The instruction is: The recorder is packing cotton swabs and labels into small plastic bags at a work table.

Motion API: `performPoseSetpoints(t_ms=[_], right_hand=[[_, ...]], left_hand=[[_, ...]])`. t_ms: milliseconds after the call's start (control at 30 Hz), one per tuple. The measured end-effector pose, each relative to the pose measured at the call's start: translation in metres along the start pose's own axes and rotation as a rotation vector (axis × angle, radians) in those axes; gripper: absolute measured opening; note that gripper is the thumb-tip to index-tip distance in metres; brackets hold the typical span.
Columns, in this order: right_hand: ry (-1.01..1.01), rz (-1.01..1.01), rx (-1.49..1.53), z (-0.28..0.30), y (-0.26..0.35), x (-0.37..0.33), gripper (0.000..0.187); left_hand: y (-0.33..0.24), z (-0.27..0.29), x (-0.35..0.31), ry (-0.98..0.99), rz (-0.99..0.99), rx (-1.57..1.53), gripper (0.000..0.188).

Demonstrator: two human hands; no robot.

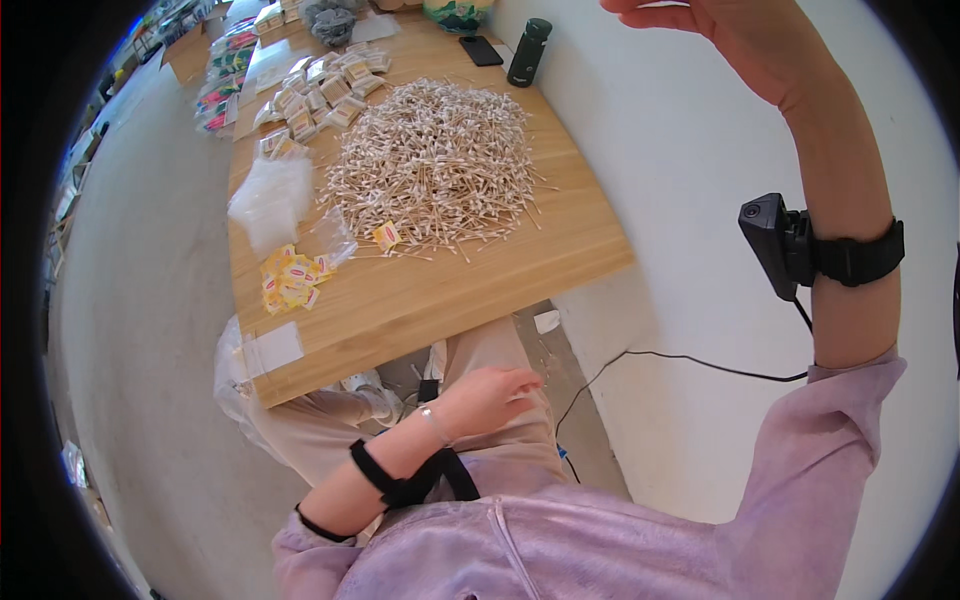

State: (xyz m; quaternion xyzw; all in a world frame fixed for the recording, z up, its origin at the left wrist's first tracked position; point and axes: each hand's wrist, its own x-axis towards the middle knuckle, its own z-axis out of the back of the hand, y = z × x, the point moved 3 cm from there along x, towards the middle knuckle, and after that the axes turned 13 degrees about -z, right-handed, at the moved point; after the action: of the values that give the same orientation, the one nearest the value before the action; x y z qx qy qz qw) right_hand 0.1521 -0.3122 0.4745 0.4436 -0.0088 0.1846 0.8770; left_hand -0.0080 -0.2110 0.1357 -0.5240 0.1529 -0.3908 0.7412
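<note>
My left hand [490,402] rests over my lap, below the table's near edge, its fingers loosely curled in with nothing seen in them. High at the upper right, my right hand [745,35] is raised in front of the white wall, fingers stretched out and partly cut off by the picture's edge; it holds nothing that shows. Neither hand touches the things on the table. A big heap of cotton swabs [435,165] covers the middle of the wooden table [480,290]. One small yellow-and-white card [386,236] lies at the heap's near edge.
Left of the heap lie filled swab packs [318,95], clear plastic bags [272,205] and a pile of yellow cards [292,280]. A dark bottle [529,53] and a phone [481,51] stand and lie near the wall [680,200]. A black cable [690,362] runs from my right wrist's camera.
</note>
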Motion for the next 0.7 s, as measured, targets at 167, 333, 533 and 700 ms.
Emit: performPoseSetpoints(t_ms=[167,333,533,700], right_hand=[[-0.033,-0.122,-0.182,0.026,-0.006,0.004,0.033],[0.358,-0.292,-0.420,0.016,-0.075,-0.035,0.029],[0.932,-1.002,-0.979,0.009,-0.197,-0.177,0.054],[1.091,-1.362,-0.778,-0.013,-0.324,-0.353,0.077]], left_hand=[[0.013,0.055,-0.040,0.018,0.206,0.062,0.029],[0.033,0.099,-0.137,-0.337,0.482,-0.145,0.029],[0.044,0.072,-0.184,-0.381,0.616,-0.267,0.030],[0.051,0.056,-0.185,-0.360,0.641,-0.312,0.029]])
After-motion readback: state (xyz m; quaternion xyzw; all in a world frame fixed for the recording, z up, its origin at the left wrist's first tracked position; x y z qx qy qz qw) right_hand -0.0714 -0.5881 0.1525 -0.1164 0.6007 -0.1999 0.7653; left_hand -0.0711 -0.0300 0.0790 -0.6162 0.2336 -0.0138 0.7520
